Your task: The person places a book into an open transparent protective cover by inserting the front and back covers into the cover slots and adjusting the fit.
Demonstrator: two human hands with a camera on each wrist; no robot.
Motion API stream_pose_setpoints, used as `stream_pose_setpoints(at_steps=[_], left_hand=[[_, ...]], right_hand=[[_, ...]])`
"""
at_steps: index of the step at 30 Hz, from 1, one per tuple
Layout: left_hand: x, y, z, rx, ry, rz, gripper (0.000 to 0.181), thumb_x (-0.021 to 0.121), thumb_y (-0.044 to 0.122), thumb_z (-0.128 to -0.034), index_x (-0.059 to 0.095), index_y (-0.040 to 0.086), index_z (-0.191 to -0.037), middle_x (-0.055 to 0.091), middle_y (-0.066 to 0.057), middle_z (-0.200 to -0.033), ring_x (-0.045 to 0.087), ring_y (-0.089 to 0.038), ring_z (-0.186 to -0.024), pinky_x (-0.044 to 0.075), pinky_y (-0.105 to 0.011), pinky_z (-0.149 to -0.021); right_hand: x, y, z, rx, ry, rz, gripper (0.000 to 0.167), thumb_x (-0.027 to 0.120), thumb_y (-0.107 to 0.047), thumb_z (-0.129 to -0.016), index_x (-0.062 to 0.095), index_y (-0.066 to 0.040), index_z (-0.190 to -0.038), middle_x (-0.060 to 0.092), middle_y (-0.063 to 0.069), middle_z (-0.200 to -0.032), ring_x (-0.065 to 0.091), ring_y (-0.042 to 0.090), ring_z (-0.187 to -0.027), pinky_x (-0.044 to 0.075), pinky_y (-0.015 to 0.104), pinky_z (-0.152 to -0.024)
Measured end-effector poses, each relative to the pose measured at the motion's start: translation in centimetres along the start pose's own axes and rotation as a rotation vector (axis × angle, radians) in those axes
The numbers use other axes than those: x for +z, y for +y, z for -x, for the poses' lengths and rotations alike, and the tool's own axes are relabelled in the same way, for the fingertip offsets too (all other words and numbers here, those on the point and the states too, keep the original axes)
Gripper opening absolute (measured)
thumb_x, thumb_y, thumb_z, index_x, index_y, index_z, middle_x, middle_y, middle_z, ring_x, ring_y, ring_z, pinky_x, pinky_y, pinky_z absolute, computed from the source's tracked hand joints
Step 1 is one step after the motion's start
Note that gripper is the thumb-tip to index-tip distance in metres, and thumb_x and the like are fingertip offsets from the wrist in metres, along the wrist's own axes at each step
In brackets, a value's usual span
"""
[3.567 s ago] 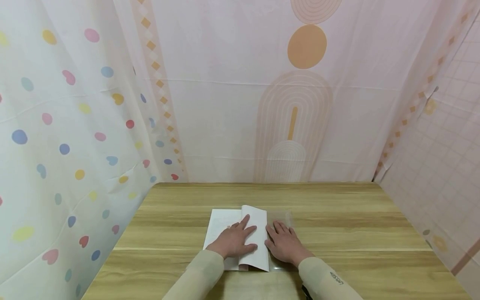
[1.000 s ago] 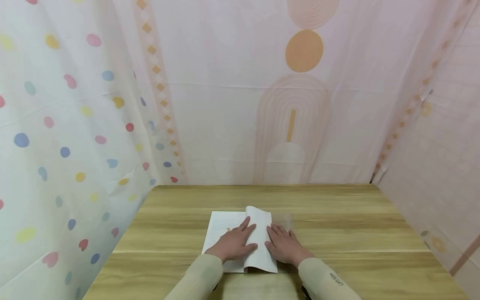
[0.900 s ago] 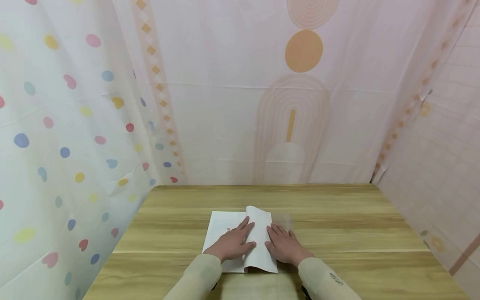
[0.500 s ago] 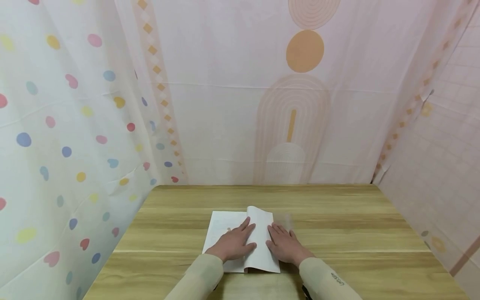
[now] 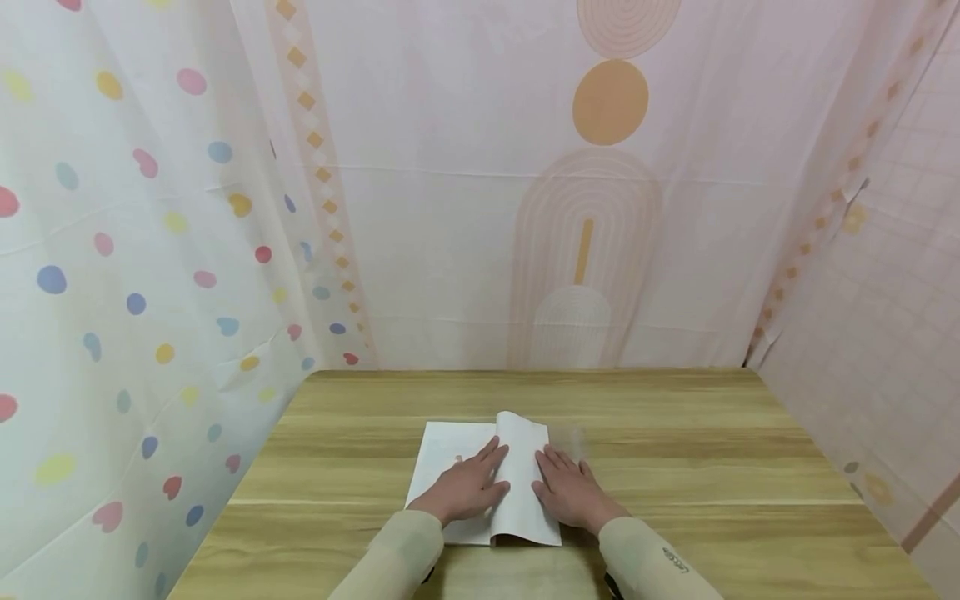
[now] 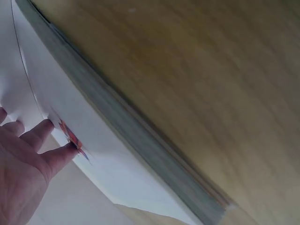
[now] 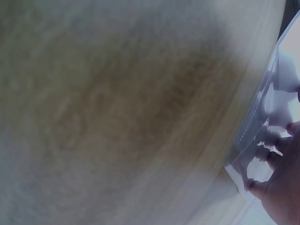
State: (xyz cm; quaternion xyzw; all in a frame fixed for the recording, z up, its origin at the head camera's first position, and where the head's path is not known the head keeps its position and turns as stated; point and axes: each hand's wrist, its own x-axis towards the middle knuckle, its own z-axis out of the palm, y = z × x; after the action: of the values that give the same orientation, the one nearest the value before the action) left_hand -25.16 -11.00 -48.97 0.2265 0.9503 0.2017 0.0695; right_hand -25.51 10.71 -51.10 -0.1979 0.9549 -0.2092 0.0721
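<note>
A thick white book lies on the table, with a small coloured print on its page. Along its right part a white leaf bulges up and curves over to the right. My left hand rests with spread fingers across the page and onto this leaf; the left wrist view shows the book's greyish page edges. At the leaf's right edge, my right hand lies flat, fingers extended. Beneath those fingers, the right wrist view shows a clear plastic sheet, which looks like a book cover.
The wooden table stretches out on all sides of the book. Behind it hangs a pale patterned curtain. A dotted curtain closes off the left side, and a checked one the right.
The leaf's right edge has shifted rightward toward my right hand, covering more of the clear plastic. In the last second it has crept only slightly. Both hands have stayed nearly in place.
</note>
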Motion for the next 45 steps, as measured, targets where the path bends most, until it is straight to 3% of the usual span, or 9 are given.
stream_pose_setpoints(at_steps=[11,19,29,38,45], left_hand=[[0.44,0.23,-0.27,0.001,-0.001,-0.083,0.063,0.052,0.042,-0.0995,0.039,0.01,-0.153,0.028,-0.01,-0.161,0.045,-0.035,-0.136,0.034,-0.063,-0.107],[0.1,0.01,0.05,-0.043,-0.006,0.071,0.062,0.052,0.037,-0.1004,0.036,0.01,-0.154,0.029,-0.01,-0.161,0.034,-0.03,-0.143,0.023,-0.058,-0.115],[0.31,0.38,-0.21,-0.044,-0.013,-0.037,0.062,0.053,0.04,-0.0993,0.04,0.011,-0.152,0.032,-0.008,-0.159,0.036,-0.028,-0.142,0.029,-0.058,-0.112],[0.27,0.35,-0.2,-0.048,-0.014,0.001,0.059,0.05,0.035,-0.1013,0.037,0.011,-0.154,0.028,-0.007,-0.161,0.033,-0.028,-0.144,0.025,-0.062,-0.112],[0.46,0.53,-0.51,-0.04,-0.026,-0.073,0.058,0.052,0.037,-0.1002,0.041,0.015,-0.152,0.032,-0.006,-0.16,0.036,-0.031,-0.142,0.03,-0.063,-0.109]], right_hand=[[-0.1,-0.12,0.2,-0.005,0.015,-0.028,0.056,0.048,-0.029,-0.104,0.038,0.002,-0.149,0.032,0.021,-0.157,0.027,0.039,-0.145,0.015,0.067,-0.112],[-0.31,-0.17,0.21,-0.009,0.018,-0.023,0.055,0.048,-0.029,-0.104,0.039,0.002,-0.149,0.033,0.021,-0.156,0.028,0.04,-0.144,0.017,0.067,-0.112],[0.09,0.1,0.08,0.007,0.027,-0.027,0.057,0.049,-0.031,-0.103,0.039,0.001,-0.15,0.032,0.02,-0.157,0.028,0.039,-0.144,0.016,0.067,-0.112],[0.12,0.12,0.0,-0.005,0.046,-0.027,0.056,0.049,-0.031,-0.103,0.04,0.001,-0.149,0.033,0.02,-0.157,0.029,0.039,-0.144,0.017,0.067,-0.112],[0.06,0.04,-0.01,-0.003,0.067,-0.023,0.056,0.051,-0.031,-0.103,0.042,0.001,-0.148,0.035,0.02,-0.156,0.03,0.039,-0.143,0.016,0.067,-0.112]])
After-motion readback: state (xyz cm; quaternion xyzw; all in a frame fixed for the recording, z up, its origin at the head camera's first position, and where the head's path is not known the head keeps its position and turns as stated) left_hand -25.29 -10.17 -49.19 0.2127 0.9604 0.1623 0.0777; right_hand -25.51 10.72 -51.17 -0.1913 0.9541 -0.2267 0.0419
